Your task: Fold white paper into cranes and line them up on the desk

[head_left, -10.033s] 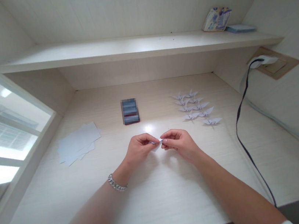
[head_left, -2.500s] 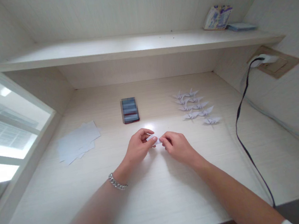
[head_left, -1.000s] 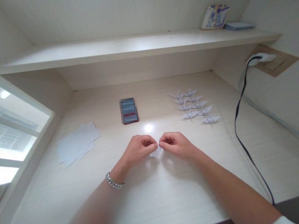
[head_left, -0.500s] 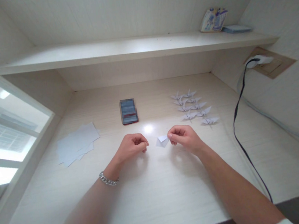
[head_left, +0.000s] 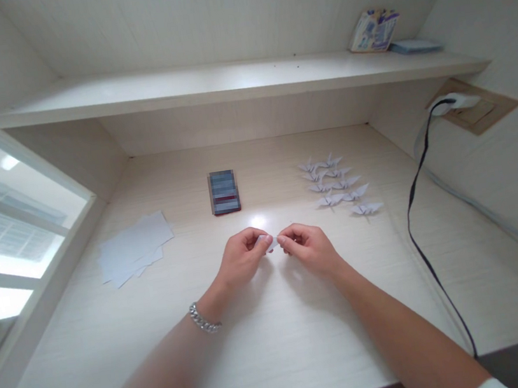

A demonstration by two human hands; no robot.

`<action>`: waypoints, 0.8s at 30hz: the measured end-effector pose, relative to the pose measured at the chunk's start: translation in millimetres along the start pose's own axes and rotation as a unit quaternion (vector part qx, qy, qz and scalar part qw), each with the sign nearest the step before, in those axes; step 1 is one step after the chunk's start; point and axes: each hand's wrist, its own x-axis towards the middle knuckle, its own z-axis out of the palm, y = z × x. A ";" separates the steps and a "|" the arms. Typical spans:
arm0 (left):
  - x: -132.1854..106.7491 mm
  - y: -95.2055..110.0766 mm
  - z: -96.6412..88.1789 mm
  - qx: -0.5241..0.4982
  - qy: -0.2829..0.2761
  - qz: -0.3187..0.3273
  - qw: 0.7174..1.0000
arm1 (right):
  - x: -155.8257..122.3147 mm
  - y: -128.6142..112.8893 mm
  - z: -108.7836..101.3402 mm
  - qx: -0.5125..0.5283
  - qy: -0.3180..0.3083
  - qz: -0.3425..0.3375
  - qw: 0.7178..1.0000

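On my feed a window (head_left: 5, 210) fills the far left edge. Just right of it, on the pale wooden desk (head_left: 280, 345), a loose stack of white paper sheets (head_left: 134, 247) lies flat, well apart from the hands. Next comes the left forearm with a silver chain bracelet (head_left: 203, 319) at the wrist. The left hand (head_left: 242, 262) sits near the middle of the desk, fingers curled in, thumb and forefinger pinched narrow on the left end of a small folded paper piece (head_left: 270, 242). Farther back, behind that hand, a phone (head_left: 224, 192) lies face up, apart from everything else. The paper piece is held between both hands, just above the desk or resting on it, I cannot tell which. The right hand (head_left: 309, 250) mirrors the left: fingers tucked, fingertips closed on the right end of the piece, so the two hands almost touch. Right of them and farther back a cluster of small paper cranes (head_left: 334, 199) stands in rows on the desk. Further right a black cable (head_left: 419, 216) runs from the near desk edge up to a plug (head_left: 456, 103) in the wall socket. On the shelf (head_left: 224, 83) above, at its right end, a printed carton (head_left: 373, 30) leans against the wall
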 end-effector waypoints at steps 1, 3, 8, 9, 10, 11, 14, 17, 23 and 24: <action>0.1 -0.5 0.2 -0.007 0.014 0.001 1.000 | -0.1 -0.2 1.2 0.001 0.003 0.001 1.000; 0.4 -0.9 1.2 -0.021 0.034 0.001 0.999 | -0.2 0.1 3.5 0.000 0.009 0.002 1.000; 0.6 -1.2 3.2 -0.040 0.038 -0.008 0.998 | -0.2 2.0 8.8 -0.004 0.031 0.006 0.999; 0.6 -1.5 3.1 -0.038 0.037 -0.009 0.999 | -0.3 2.3 9.5 -0.006 0.034 0.007 0.999; 0.6 -1.8 2.9 -0.034 0.037 -0.011 0.999 | -0.3 2.6 10.1 -0.007 0.036 0.007 0.999; 0.7 -2.1 2.5 -0.030 0.037 -0.013 0.999 | -0.4 2.9 10.5 -0.008 0.038 0.008 0.999; 1.4 -2.5 1.0 -0.028 0.034 -0.021 0.999 | -0.3 4.1 11.0 -0.003 0.036 0.012 0.999; 2.0 -2.2 -0.2 -0.036 0.036 -0.021 0.998 | 0.5 6.2 10.5 0.017 0.021 0.019 0.999; -0.6 2.1 -1.9 0.074 0.051 0.023 0.996 | 1.4 8.2 8.1 0.022 -0.021 0.029 0.999; -1.5 3.5 -2.2 0.099 0.044 0.030 0.994 | 1.2 7.5 7.9 0.013 -0.020 0.027 0.999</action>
